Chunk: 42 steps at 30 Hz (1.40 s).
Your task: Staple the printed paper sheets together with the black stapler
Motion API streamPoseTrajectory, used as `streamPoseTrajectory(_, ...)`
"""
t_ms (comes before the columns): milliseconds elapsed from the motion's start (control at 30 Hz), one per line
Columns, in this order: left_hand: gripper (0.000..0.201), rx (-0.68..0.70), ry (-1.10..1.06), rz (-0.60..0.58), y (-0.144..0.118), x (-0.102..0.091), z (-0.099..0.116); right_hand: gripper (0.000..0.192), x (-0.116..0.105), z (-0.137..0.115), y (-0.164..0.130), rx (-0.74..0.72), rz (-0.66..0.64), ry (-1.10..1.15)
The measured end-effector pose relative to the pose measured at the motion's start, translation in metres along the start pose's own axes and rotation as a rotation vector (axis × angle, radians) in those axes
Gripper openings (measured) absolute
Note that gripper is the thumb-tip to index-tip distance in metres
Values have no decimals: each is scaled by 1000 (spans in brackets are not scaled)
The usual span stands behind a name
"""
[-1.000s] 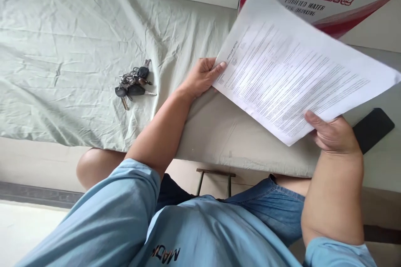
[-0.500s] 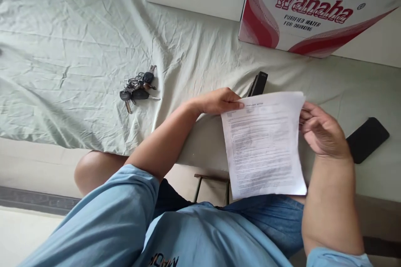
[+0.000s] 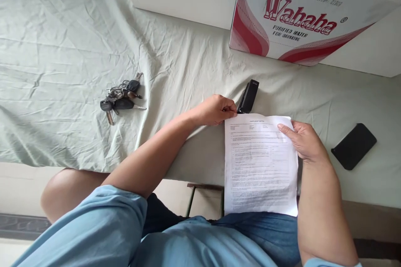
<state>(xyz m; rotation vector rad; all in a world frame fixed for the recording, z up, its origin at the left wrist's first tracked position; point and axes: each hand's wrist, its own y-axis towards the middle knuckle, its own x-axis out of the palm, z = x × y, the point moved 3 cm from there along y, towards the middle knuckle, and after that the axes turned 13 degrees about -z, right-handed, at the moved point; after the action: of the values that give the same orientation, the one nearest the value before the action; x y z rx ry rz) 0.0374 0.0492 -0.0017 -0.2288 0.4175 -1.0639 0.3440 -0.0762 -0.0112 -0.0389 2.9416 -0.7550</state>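
A printed white paper sheet lies upright in front of me, its lower half hanging past the table edge over my lap. My left hand pinches the sheet's top left corner with closed fingers. My right hand rests on the sheet's top right edge, fingers flat on it. A black stapler lies on the cloth just beyond the paper's top edge, close to my left fingertips.
A bunch of keys lies on the pale green cloth to the left. A black phone lies at right. A red and white Wahaha water carton stands at the back right. A stool frame shows below the table edge.
The sheet, held up and tilted a second ago, has come down and turned upright near the table edge. Both hands followed it down. The stapler, hidden before, now shows.
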Motion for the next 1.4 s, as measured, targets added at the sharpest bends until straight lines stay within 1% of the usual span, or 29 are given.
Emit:
streamPoseTrajectory(167,8,-43,35,29,3,4,-1,43,-7,8,0,30,59,-30)
streamPoseTrajectory(200,7,-38,37,58,4,4,-2,42,-7,8,0,27,71,-28)
streamPoseTrajectory(333,6,10,50,250,8,6,-5,41,-8,7,1,11,107,0)
streamPoseTrajectory(400,7,10,62,336,9,7,-6,40,-9,7,2,1,125,9)
streamPoseTrajectory(467,12,-8,69,404,9,10,-6,40,-12,8,2,-7,146,11)
streamPoseTrajectory(500,17,-17,60,418,9,11,-6,40,-13,9,3,-10,153,9)
streamPoseTrajectory(533,23,-23,41,413,9,12,-6,40,-15,10,3,-13,157,7)
streamPoseTrajectory(600,36,-23,-3,353,10,14,-7,39,-17,11,3,-18,161,2)
streamPoseTrajectory(667,42,-12,-11,308,12,16,-8,38,-18,12,2,-19,165,1)
streamPoseTrajectory(733,44,13,30,312,12,17,-10,38,-18,12,2,-18,171,5)
streamPoseTrajectory(800,48,53,89,352,13,17,-14,39,-18,12,2,-14,176,6)
streamPoseTrajectory(867,57,139,162,409,14,17,-17,40,-19,12,2,-8,173,2)
streamPoseTrajectory(933,62,279,260,459,16,17,-20,41,-21,13,3,-3,161,-7)
streamPoseTrajectory(1000,61,414,362,461,18,19,-22,42,-22,13,3,4,154,-19)
streamPoseTrajectory(1067,58,476,427,427,21,19,-24,43,-24,13,2,10,156,-32)
streamPoseTrajectory(1133,57,477,446,401,23,18,-27,42,-24,12,1,17,150,-40)
streamPoseTrajectory(1233,58,434,454,392,23,18,-28,42,-23,10,-2,35,145,-34)
streamPoseTrajectory(1300,59,378,478,383,21,20,-25,43,-22,9,-3,42,150,-22)
streamPoseTrajectory(1400,61,255,546,357,18,26,-19,50,-22,9,-2,11,169,1)
